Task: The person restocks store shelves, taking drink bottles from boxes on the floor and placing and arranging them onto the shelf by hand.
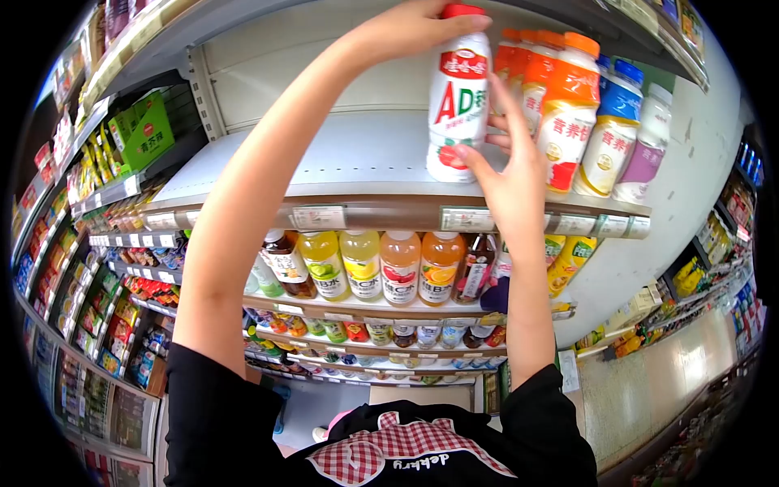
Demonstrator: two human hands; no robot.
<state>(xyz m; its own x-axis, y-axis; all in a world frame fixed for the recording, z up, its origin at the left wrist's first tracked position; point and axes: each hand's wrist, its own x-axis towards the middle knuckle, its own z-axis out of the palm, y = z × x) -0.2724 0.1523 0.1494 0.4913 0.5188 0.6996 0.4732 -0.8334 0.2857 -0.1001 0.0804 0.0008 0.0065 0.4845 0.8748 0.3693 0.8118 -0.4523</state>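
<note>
Two hands at the top shelf (365, 162): the left hand (422, 24) clamped on the red cap (462, 11) of an upright white AD bottle (458, 105), the right hand (513, 158) fingers spread apart, thumb against its lower side. Orange-capped bottles (565, 122) stand on the shelf's right end; vitamin drinks (363, 268) below it.

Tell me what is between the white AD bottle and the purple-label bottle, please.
The head view shows the right hand, then orange-capped bottles and blue-capped bottles.

- Red-capped AD bottle (459, 105): one
- Orange-capped bottles (565, 114): four visible
- Blue-capped bottles (610, 134): two visible, one mostly hidden
- Purple-label bottle (643, 154): one
- Fruit-label bottles (400, 268), shelf below: four
</note>
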